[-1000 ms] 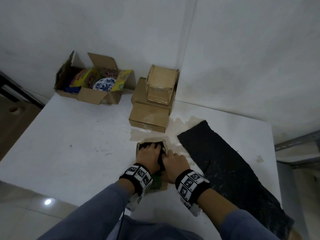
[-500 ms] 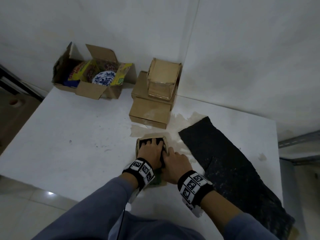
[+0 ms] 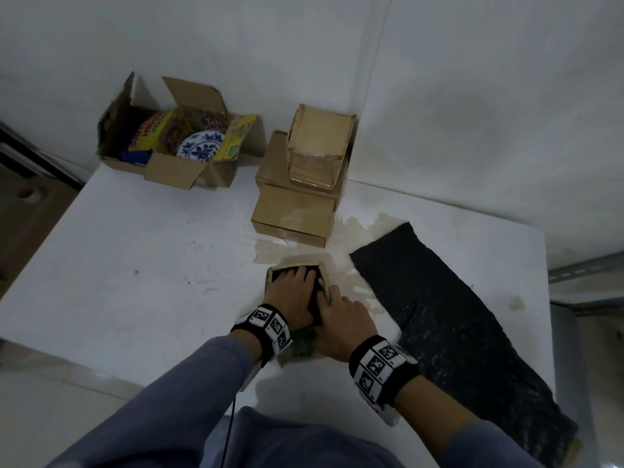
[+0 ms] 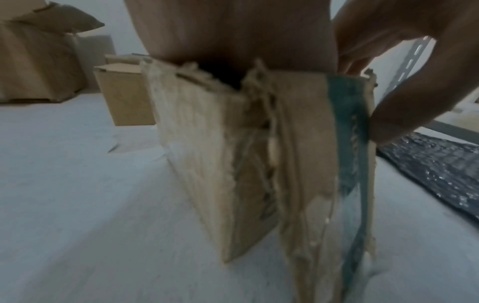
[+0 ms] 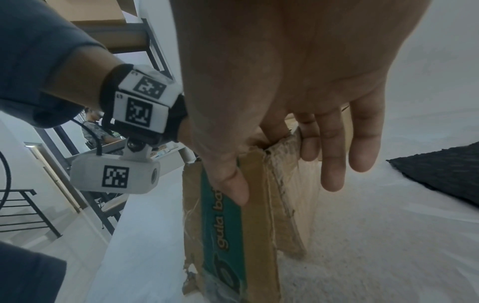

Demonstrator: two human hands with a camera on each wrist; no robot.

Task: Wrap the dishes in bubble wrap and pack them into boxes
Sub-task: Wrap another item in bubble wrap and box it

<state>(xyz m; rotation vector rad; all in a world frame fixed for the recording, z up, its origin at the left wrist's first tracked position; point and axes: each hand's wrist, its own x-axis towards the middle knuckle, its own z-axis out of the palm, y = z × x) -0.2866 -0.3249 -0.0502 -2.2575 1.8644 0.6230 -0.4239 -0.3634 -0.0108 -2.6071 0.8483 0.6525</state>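
Low in the centre of the head view, the left hand (image 3: 293, 292) presses flat on the black-wrapped dish inside the small box (image 3: 325, 276); the right hand (image 3: 341, 320) pinches its wall. Best to push evenly while steadying that torn side.

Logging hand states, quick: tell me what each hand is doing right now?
Left hand: open, fingers pressing down into the small box.
Right hand: gripping that box's edge, thumb outside.

Brown box (image 5: 256, 235), teal stripe; blue-white floral plate (image 3: 201, 146); black wrap (image 3: 449, 319); white surface (image 3: 135, 265).
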